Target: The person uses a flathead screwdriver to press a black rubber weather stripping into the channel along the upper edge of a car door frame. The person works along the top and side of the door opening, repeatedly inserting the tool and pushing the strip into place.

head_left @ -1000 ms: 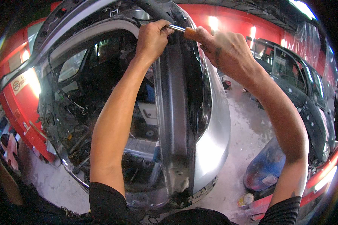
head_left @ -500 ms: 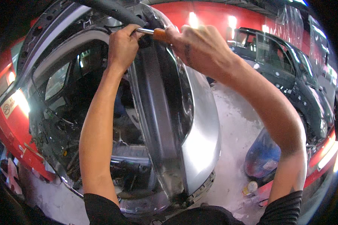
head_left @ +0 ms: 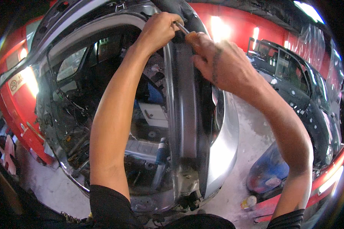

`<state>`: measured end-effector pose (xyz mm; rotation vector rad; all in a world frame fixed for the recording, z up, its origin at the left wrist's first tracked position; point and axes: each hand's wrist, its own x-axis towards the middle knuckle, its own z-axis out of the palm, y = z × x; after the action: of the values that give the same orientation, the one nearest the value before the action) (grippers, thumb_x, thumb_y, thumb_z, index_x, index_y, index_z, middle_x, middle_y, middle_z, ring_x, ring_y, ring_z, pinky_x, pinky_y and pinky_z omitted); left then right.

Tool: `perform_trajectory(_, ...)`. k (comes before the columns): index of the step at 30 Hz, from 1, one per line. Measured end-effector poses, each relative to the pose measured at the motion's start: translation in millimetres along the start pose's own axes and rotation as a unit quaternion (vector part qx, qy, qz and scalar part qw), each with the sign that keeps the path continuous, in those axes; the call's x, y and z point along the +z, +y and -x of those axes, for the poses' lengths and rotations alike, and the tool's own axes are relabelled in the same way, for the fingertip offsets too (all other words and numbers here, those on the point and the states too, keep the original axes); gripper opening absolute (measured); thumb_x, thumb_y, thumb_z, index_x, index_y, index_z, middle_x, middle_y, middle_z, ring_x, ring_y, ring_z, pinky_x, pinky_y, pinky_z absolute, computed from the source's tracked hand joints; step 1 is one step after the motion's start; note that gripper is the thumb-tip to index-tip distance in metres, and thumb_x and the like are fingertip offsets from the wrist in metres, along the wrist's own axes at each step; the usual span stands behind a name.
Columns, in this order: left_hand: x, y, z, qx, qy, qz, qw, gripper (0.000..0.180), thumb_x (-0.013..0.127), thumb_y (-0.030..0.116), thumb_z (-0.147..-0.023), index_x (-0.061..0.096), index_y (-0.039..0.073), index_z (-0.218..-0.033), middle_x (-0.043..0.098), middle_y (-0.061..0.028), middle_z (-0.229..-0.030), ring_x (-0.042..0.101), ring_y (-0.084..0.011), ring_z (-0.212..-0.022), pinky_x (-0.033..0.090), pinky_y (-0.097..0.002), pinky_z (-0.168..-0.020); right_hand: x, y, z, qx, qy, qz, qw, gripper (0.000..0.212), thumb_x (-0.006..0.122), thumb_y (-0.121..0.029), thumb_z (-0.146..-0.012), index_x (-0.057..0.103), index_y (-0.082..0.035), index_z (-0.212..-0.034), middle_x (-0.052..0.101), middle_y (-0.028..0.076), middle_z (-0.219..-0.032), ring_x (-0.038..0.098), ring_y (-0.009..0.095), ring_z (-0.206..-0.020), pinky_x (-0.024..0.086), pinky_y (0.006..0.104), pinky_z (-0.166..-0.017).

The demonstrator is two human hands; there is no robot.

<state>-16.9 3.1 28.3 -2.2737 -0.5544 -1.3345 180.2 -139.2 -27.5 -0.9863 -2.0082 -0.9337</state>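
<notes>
A screwdriver with a metal shaft and an orange handle spans the space between my hands. My right hand is wrapped round the handle. Closer to the tip, the fingers of my left hand pinch the shaft. Both hands are raised at the upper edge of a car body's rear opening, above its dark channel-shaped pillar. What the tip touches is hidden behind my left fingers. To the right of the pillar curves the silver body panel.
Inside the opening, a blue cylinder stands among loose parts. A blue drum lies on the floor at right, beside a small round can. Farther right is a dark car. A black bar crosses above my hands.
In the view, both hands and the screwdriver have shifted right. The screwdriver now slopes more steeply, its handle end lower. More of the car's interior shows.
</notes>
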Motion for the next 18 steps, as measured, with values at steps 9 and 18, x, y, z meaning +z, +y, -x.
perform_trajectory(9, 8, 12, 20, -0.004, 0.058, -0.052, 0.997, 0.015, 0.071, 0.018, -0.094, 0.072, 0.004, -0.098, 0.068, -0.0201, -0.076, 0.070, -0.0366, -0.071, 0.050, -0.0447, -0.066, -10, 35, 1, -0.037, 0.018, 0.129, 0.991, 0.044, 0.066, -0.015, -0.094, 0.059, -0.025, -0.136, 0.066, 0.016, -0.072, 0.067, 0.035, -0.064, 0.051, 0.0499, -0.059)
perform_trajectory(18, 5, 6, 9, -0.030, 0.025, -0.030, 0.999, 0.014, 0.066, 0.015, -0.092, 0.075, 0.008, -0.101, 0.071, -0.0239, -0.090, 0.071, -0.0431, -0.093, 0.054, -0.0536, -0.081, 0, 1, -3, 0.018, -0.035, 0.010, 0.999, 0.036, 0.055, -0.009, -0.093, 0.061, -0.002, -0.128, 0.070, 0.026, -0.076, 0.074, 0.042, -0.071, 0.059, 0.0528, -0.064)
